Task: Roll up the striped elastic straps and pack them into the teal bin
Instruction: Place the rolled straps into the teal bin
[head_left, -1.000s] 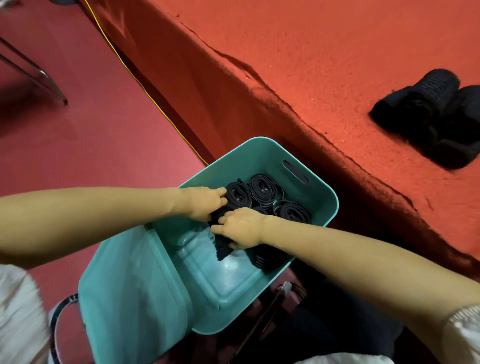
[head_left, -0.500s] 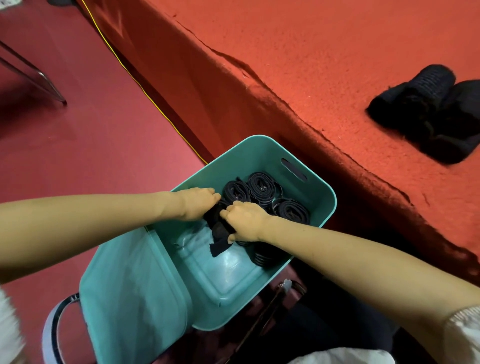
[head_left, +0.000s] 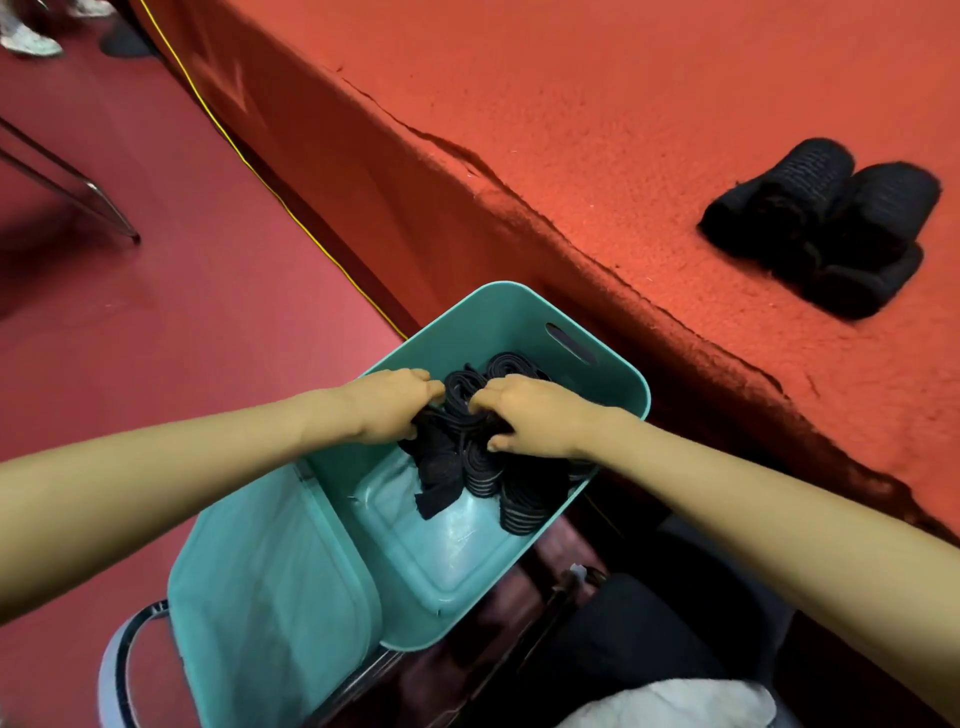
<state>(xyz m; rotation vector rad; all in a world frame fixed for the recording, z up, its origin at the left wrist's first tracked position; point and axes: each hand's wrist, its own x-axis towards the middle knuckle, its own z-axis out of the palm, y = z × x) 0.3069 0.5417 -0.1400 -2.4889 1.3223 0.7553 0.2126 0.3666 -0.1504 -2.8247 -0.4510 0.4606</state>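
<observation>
The teal bin (head_left: 506, 317) stands below the table edge, with several rolled black striped straps (head_left: 511, 366) packed along its far and right sides. Both my hands are inside it. My left hand (head_left: 387, 405) and my right hand (head_left: 530, 415) grip one dark strap roll (head_left: 460, 397) between them, fingers curled on it. A loose strap end (head_left: 439, 480) hangs from that roll down toward the bin floor. More rolls (head_left: 519, 512) lie under my right wrist. Three black rolls (head_left: 826, 228) lie on the red table at the right.
The red felt table (head_left: 623, 130) drops off along a frayed edge just behind the bin. The teal lid (head_left: 270, 597) leans at the bin's near left. Red carpet floor (head_left: 156, 338) with a yellow cable (head_left: 291, 213) and a metal chair leg (head_left: 88, 192) lies to the left.
Both hands have shifted farther into the bin toward its far side, carrying the loose-ended roll with them. My right hand now lies higher over the packed rolls.
</observation>
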